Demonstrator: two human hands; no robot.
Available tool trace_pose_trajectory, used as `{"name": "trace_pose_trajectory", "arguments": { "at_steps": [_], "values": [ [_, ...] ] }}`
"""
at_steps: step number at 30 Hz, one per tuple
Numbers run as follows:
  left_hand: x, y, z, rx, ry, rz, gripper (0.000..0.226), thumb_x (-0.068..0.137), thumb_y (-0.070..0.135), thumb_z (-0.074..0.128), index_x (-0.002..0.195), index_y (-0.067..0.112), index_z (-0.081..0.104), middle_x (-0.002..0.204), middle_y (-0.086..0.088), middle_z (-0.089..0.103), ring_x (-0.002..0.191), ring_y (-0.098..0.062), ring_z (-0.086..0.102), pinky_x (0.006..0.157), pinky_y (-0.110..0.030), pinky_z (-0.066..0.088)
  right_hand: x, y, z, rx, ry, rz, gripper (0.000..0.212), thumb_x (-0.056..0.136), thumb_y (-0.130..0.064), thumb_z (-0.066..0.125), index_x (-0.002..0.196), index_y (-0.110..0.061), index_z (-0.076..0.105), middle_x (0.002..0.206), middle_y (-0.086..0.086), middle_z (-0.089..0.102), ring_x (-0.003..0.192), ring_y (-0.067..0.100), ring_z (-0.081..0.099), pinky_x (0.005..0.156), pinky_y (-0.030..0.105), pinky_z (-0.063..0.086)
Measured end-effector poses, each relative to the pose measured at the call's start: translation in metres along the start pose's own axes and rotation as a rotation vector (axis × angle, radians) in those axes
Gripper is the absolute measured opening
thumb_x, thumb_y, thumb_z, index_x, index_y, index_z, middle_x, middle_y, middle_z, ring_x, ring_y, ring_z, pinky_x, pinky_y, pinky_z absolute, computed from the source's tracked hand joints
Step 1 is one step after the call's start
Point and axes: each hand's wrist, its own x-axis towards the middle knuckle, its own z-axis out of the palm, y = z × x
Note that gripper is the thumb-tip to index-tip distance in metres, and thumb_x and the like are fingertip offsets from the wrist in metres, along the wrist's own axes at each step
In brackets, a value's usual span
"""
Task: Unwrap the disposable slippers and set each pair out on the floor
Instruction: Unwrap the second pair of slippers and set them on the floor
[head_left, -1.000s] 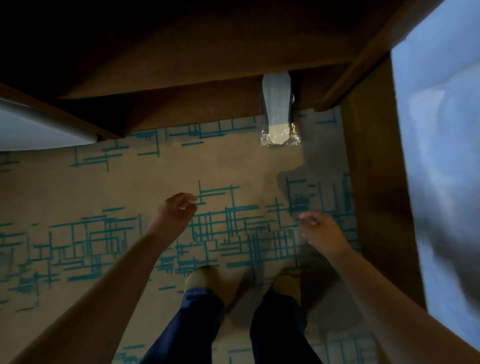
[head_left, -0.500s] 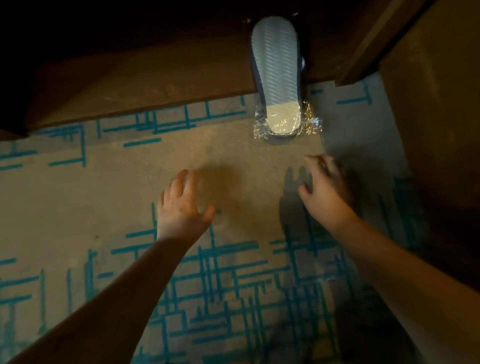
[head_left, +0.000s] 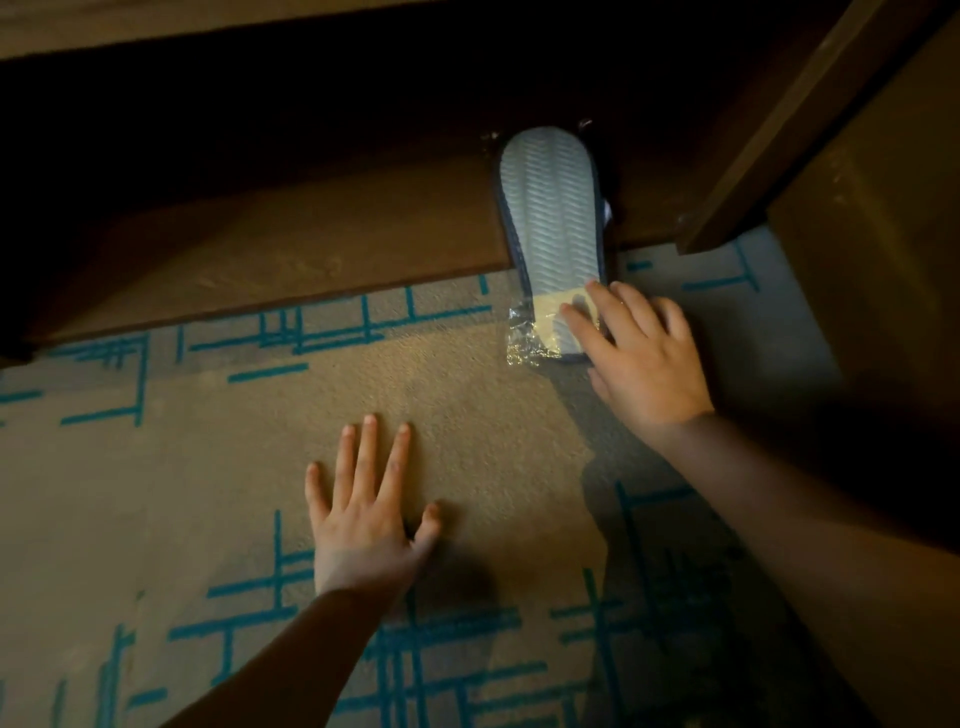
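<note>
- Since the earlier frame we note that the right hand (head_left: 641, 358) has travelled forward to the wrapped slippers (head_left: 553, 234), and the left hand (head_left: 366, 519) has come down flat on the carpet (head_left: 156, 493).
- Head view, right hand: we find its fingers (head_left: 582, 319) spread and laid on the heel end of the package, touching the clear wrapper (head_left: 519, 338). They are not closed around it; no grasp is formed.
- Head view, left hand: we record it released, palm down, fingers splayed on the carpet, well apart from the package and holding nothing.
- Head view, task item: we see the slippers lying sole up, grey ribbed sole uppermost, still sealed in the wrapper. The heel end rests on the carpet; the toe end reaches back onto a dark wooden ledge (head_left: 311, 260) beneath the furniture, into shadow.
- Head view, surroundings: we observe a beige carpet with teal line pattern and a dark wooden upright (head_left: 810, 119) just right of the package. We cannot tell how many slippers the wrapper contains.
</note>
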Motion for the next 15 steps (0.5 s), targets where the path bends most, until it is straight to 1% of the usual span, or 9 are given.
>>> {"name": "trace_pose_trajectory", "arguments": {
  "at_steps": [2,4,6,9,11,13,15],
  "values": [
    [0.002,0.0,0.0,-0.003,0.0,0.0,0.085,0.073,0.065,0.027,0.144,0.036,-0.009,0.159,-0.002,-0.004,0.145,-0.022,-0.009,0.115,-0.056,0.002,0.004,0.0,0.002,-0.035,0.004,-0.041,0.05,0.082,-0.01,0.057,0.131,-0.015,0.049,0.135,0.011,0.052,0.122,0.032,0.05,0.098,0.044,0.04],
    [0.001,0.0,0.002,0.007,0.012,-0.005,0.085,0.073,0.065,0.028,0.144,0.037,-0.011,0.159,-0.002,-0.005,0.145,-0.021,-0.01,0.115,-0.055,0.0,0.006,-0.002,0.004,-0.022,0.001,-0.071,0.047,0.086,-0.007,0.05,0.132,-0.013,0.047,0.133,0.011,0.054,0.12,0.032,0.051,0.097,0.045,0.04],
    [0.0,-0.001,0.004,0.018,0.024,-0.007,0.085,0.073,0.065,0.027,0.144,0.037,-0.012,0.159,-0.001,-0.007,0.145,-0.021,-0.012,0.115,-0.055,-0.001,0.005,-0.004,0.005,0.007,-0.027,-0.074,0.05,0.086,-0.005,0.05,0.135,-0.013,0.044,0.136,0.011,0.05,0.123,0.032,0.047,0.097,0.046,0.039],
    [0.0,-0.001,0.003,0.016,0.024,0.009,0.083,0.076,0.066,0.023,0.143,0.037,-0.016,0.156,0.001,-0.016,0.144,-0.021,-0.015,0.116,-0.054,-0.004,-0.005,-0.008,0.005,0.009,-0.079,-0.067,0.057,0.086,-0.005,0.052,0.14,-0.017,0.036,0.143,0.008,0.042,0.129,0.03,0.039,0.1,0.043,0.035],
    [-0.002,-0.001,0.001,-0.005,0.015,0.016,0.079,0.078,0.067,0.019,0.142,0.037,-0.016,0.155,0.001,-0.017,0.144,-0.022,-0.015,0.116,-0.053,-0.005,-0.015,-0.011,0.004,0.016,-0.099,-0.079,0.061,0.086,-0.006,0.053,0.141,-0.018,0.032,0.145,0.006,0.038,0.131,0.029,0.036,0.101,0.041,0.033],
    [-0.008,-0.001,-0.001,-0.03,0.0,0.009,0.075,0.079,0.066,0.014,0.141,0.037,-0.016,0.158,0.0,-0.012,0.145,-0.022,-0.014,0.116,-0.053,-0.004,-0.029,-0.017,0.001,0.019,-0.099,-0.092,0.06,0.085,-0.006,0.054,0.141,-0.016,0.035,0.144,0.008,0.041,0.13,0.03,0.039,0.1,0.042,0.036],
    [-0.021,-0.001,0.0,-0.037,-0.004,-0.003,0.072,0.08,0.065,0.011,0.14,0.037,-0.016,0.158,0.0,-0.01,0.145,-0.022,-0.012,0.116,-0.053,-0.002,-0.048,-0.027,-0.004,0.055,-0.052,-0.092,0.05,0.084,-0.006,0.052,0.134,-0.012,0.047,0.136,0.012,0.052,0.121,0.033,0.05,0.093,0.044,0.043]
  ]
}}
